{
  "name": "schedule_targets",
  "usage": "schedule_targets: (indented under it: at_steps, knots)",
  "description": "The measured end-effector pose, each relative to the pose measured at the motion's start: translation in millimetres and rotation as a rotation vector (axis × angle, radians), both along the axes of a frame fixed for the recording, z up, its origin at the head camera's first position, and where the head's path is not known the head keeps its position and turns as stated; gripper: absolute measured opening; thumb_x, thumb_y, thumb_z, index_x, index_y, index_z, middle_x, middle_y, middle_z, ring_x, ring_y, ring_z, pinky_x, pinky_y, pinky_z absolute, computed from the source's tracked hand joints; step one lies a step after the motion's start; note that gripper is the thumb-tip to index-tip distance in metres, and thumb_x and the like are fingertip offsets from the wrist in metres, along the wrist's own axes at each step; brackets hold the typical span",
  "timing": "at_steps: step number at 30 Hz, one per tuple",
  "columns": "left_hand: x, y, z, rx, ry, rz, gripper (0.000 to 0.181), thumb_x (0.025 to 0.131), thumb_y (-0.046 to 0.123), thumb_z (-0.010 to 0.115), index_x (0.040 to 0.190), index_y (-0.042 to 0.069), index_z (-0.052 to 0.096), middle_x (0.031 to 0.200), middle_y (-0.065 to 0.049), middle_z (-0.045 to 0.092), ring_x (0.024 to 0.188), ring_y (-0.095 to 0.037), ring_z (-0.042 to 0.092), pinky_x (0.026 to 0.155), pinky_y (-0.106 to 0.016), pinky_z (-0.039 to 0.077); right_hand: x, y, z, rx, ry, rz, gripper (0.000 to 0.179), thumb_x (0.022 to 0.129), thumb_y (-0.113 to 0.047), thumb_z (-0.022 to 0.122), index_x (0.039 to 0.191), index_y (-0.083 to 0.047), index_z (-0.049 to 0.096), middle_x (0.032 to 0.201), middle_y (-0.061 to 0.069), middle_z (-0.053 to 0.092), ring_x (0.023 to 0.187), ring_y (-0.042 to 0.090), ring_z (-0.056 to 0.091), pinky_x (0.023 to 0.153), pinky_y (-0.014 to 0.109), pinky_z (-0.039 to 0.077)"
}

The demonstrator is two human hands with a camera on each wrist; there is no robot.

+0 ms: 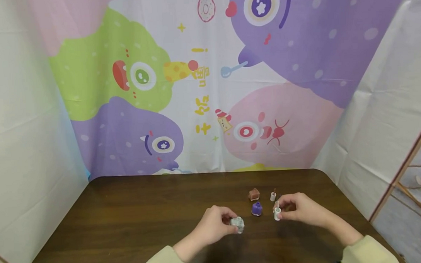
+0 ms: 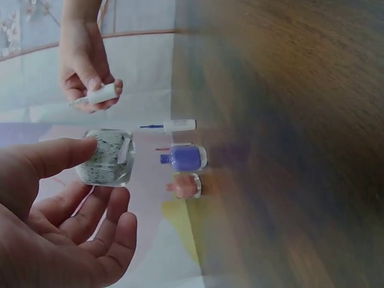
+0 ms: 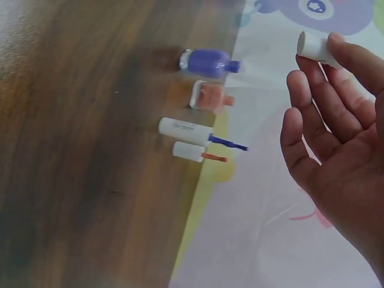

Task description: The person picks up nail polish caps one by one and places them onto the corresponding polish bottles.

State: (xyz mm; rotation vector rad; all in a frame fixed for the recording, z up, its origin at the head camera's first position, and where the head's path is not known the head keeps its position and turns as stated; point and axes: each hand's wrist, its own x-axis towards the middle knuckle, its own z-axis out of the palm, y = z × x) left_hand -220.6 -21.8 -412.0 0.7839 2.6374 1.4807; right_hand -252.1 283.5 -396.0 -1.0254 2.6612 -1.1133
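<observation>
My left hand [image 1: 212, 225] holds a clear nail polish bottle [image 2: 108, 157] with pale, dark-speckled polish, pinched between thumb and fingers above the table; its neck is hidden. To the right, my right hand [image 1: 300, 209] pinches a white brush cap [image 2: 102, 93], its pale brush pointing up. Between the hands and farther back stand an open purple nail polish bottle [image 1: 256, 209] and an open brownish-orange one [image 1: 254, 194]. Two more white caps stand brush-up beside them: a longer cap with a purple brush [image 3: 186, 130] and a shorter cap with an orange-brown brush [image 3: 189, 151].
Everything stands on a dark brown wooden table [image 1: 137, 215]. A cartoon-printed curtain [image 1: 197, 155] hangs behind its far edge. Pale cloth [image 1: 19, 134] closes off the left side, and more cloth [image 1: 357, 142] hangs at the right.
</observation>
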Motion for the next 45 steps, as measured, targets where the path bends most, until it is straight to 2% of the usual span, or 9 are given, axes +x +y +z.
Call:
schedule_targets:
  at_steps: [8,12,18,23,28,32,35,41,45]
  knots:
    - [7.7,-9.4,14.0,-0.024,0.048,0.011,0.019,0.073,0.01,0.078,0.091,0.01,0.071,0.077,0.007,0.066,0.069,-0.006,0.058,0.063,-0.019,0.047,1.7,-5.6,22.9,0.005,0.093,-0.064,0.013,0.081,-0.02,0.075,0.088,-0.014,0.066,0.079,-0.006,0.067,0.068,0.0,0.057,0.059,0.024,0.049]
    - [12.1,-15.0,21.3,-0.014,0.06,0.02,0.02,0.073,0.01,0.078,0.092,0.01,0.071,0.078,0.007,0.066,0.071,-0.008,0.059,0.064,-0.019,0.047,2.4,-10.1,33.7,-0.009,0.096,-0.078,0.014,0.082,-0.022,0.074,0.088,-0.015,0.065,0.08,-0.006,0.068,0.069,0.002,0.06,0.061,0.024,0.05]
    - [15.9,-25.1,31.2,-0.001,0.059,0.015,0.019,0.073,0.012,0.078,0.091,0.013,0.072,0.077,0.008,0.065,0.071,-0.009,0.058,0.061,-0.02,0.046,5.3,-18.8,50.4,-0.002,0.119,-0.124,0.016,0.081,-0.026,0.074,0.087,-0.016,0.064,0.077,-0.008,0.066,0.067,0.005,0.059,0.06,0.024,0.05]
    - [18.9,-34.8,40.4,0.013,0.058,0.015,0.02,0.073,0.012,0.078,0.092,0.013,0.071,0.077,0.005,0.065,0.063,-0.007,0.056,0.055,-0.022,0.047,7.2,-27.3,61.5,-0.015,0.157,-0.144,0.016,0.08,-0.026,0.076,0.085,-0.017,0.063,0.077,-0.009,0.066,0.067,0.005,0.06,0.061,0.024,0.049]
    - [22.0,-44.2,48.1,0.027,0.037,0.036,0.02,0.074,0.014,0.078,0.093,0.012,0.071,0.079,0.004,0.066,0.066,-0.01,0.058,0.058,-0.023,0.048,8.9,-37.3,70.2,-0.026,0.185,-0.156,0.016,0.079,-0.026,0.076,0.084,-0.022,0.062,0.077,-0.012,0.067,0.067,0.007,0.062,0.06,0.024,0.049]
    - [25.6,-50.2,53.3,0.02,0.04,0.055,0.02,0.075,0.016,0.078,0.093,0.013,0.071,0.08,0.005,0.066,0.069,-0.01,0.058,0.06,-0.023,0.048,10.6,-46.9,75.9,-0.044,0.178,-0.16,0.018,0.078,-0.024,0.077,0.084,-0.024,0.061,0.078,-0.013,0.068,0.065,0.009,0.065,0.06,0.026,0.05]
    - [28.0,-54.3,55.7,0.015,0.059,0.071,0.019,0.075,0.016,0.078,0.092,0.015,0.071,0.081,0.006,0.067,0.07,-0.011,0.058,0.061,-0.023,0.047,10.8,-55.0,79.6,-0.069,0.164,-0.134,0.018,0.079,-0.023,0.077,0.085,-0.023,0.06,0.082,-0.012,0.07,0.064,0.011,0.065,0.06,0.027,0.051]
    - [31.3,-59.8,57.9,0.017,0.1,0.113,0.018,0.074,0.016,0.079,0.091,0.017,0.071,0.081,0.011,0.069,0.08,-0.012,0.061,0.066,-0.024,0.047,11.4,-68.5,86.2,-0.078,0.135,-0.117,0.016,0.081,-0.026,0.075,0.086,-0.021,0.061,0.082,-0.01,0.07,0.069,0.009,0.065,0.062,0.026,0.049]
    - [33.6,-61.9,58.6,0.023,0.105,0.136,0.018,0.074,0.017,0.079,0.09,0.018,0.071,0.082,0.012,0.069,0.081,-0.014,0.062,0.068,-0.025,0.047,12.6,-74.5,90.0,-0.105,0.099,-0.088,0.017,0.081,-0.021,0.075,0.088,-0.019,0.06,0.079,-0.006,0.07,0.073,0.012,0.068,0.061,0.026,0.049]
